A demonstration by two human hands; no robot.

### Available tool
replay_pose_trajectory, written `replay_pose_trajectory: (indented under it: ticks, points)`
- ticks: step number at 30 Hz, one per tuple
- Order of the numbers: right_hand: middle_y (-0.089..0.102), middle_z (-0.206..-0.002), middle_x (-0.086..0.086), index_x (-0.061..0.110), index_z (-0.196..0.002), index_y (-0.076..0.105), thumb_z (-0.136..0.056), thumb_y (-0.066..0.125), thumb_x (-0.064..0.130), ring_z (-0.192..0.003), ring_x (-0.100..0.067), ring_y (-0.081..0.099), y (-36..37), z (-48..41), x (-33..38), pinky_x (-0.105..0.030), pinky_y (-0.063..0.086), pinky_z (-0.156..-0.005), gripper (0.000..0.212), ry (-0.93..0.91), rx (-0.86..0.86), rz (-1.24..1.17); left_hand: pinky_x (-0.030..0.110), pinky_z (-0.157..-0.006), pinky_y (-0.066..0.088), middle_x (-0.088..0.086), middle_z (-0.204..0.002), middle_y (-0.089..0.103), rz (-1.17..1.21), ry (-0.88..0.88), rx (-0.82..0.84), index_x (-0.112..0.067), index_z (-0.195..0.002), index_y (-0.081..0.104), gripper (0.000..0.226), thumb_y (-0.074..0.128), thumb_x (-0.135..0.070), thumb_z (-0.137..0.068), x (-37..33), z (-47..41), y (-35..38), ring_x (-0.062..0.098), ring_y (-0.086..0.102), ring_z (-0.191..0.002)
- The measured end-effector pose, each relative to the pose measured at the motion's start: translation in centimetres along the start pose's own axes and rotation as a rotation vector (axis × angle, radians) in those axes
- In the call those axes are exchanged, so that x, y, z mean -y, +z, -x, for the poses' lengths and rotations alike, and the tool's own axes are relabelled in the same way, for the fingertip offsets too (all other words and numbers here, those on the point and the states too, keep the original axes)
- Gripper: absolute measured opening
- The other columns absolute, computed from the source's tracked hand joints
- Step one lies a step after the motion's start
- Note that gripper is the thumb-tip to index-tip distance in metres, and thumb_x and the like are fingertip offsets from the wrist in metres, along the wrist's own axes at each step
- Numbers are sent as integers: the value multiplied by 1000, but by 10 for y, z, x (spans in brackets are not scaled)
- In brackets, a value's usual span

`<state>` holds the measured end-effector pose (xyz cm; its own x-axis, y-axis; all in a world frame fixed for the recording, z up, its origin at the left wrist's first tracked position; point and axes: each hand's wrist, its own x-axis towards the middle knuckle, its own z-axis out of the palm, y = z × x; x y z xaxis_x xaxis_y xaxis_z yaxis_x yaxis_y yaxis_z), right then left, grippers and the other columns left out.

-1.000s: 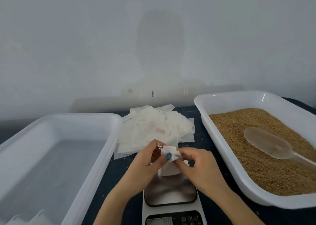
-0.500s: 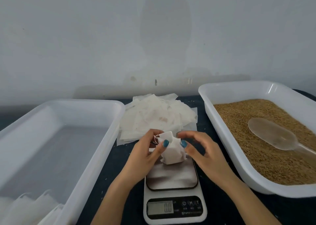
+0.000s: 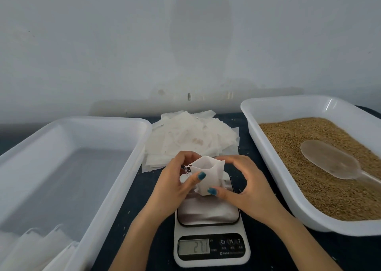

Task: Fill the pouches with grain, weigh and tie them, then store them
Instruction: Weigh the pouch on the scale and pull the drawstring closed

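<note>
Left hand (image 3: pixel 175 186) and right hand (image 3: pixel 247 190) pinch a soft white pouch (image 3: pixel 208 175) over the glossy scale (image 3: pixel 208 213).

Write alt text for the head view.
The left hand and right hand hold a white pouch over a scale. To the right sits a grain tray with a scoop lying in it. A pile of empty pouches lies behind, and the left tray has stored pouches in its near corner.
</note>
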<state>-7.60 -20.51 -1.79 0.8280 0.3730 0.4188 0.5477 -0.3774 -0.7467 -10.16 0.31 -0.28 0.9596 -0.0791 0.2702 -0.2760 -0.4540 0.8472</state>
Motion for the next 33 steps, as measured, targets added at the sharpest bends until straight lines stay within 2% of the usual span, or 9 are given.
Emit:
replay_pose_trajectory:
  ticks: [5,10,14,18,22,25,27,30,33]
  points:
    - [57,-122,26,45,-121,57,-70,76,59,-122,-4,51,-2,0,3,-16,38,-96,56,-16,-18,0,18,-83,49,-26,-106,61,19,29,-38,-36,-109,53,39,54,-62,-80,-2,1,-4,6,60,-101]
    - [58,-122,25,44,-122,58,-70,76,60,-122,-4,52,-2,0,2,-15,39,-97,57,-10,-20,4,26,-88,52,-25,-108,62,18,38,-52,-30,-113,57,42,58,-59,-83,-2,1,-6,8,61,-105]
    - [59,-119,27,50,-115,59,-74,73,61,-120,-1,52,-1,-2,5,-8,39,-95,45,1,-15,-1,17,-83,49,-20,-112,63,-23,87,-11,-35,-115,57,46,74,-50,-76,-9,3,-5,10,61,-106]
    - [64,-105,21,46,-103,63,-81,74,39,-109,2,57,3,-3,4,-9,44,-90,25,22,-59,0,14,-73,47,-20,-106,63,-162,95,-21,-36,-111,56,41,78,-43,-78,-20,3,5,5,60,-99]
    - [67,-86,14,37,-85,67,-82,76,7,-92,0,63,5,-6,8,-9,46,-78,31,56,-105,-20,30,-72,51,-14,-98,62,-386,130,-61,-24,-104,59,24,71,-37,-88,-42,6,8,7,58,-85]
    - [69,-77,12,21,-76,67,-84,74,12,-82,-6,67,9,-11,23,-21,53,-74,15,62,-63,-123,24,-68,49,-12,-97,60,-547,96,-104,-23,-103,58,23,60,-44,-94,-67,18,-5,10,58,-80]
    - [69,-75,13,19,-75,65,-83,75,16,-80,-7,67,15,-17,40,-21,53,-75,13,43,-21,-147,19,-66,44,-13,-97,59,-668,53,-133,-26,-102,54,21,49,-46,-98,-81,33,-21,10,57,-78]
    - [68,-78,8,16,-78,63,-82,76,26,-78,-11,64,31,-29,78,-17,52,-74,17,-25,81,-210,29,-51,47,-8,-75,57,-805,100,-232,-22,-85,56,19,55,-37,-97,-105,61,-54,14,54,-56]
    - [67,-83,11,26,-84,60,-78,71,46,-75,-10,61,58,-47,120,-24,53,-69,24,-106,183,-270,24,-40,38,-11,-59,50,-886,119,-366,-25,-71,51,28,55,-39,-94,-115,87,-98,10,49,-45]
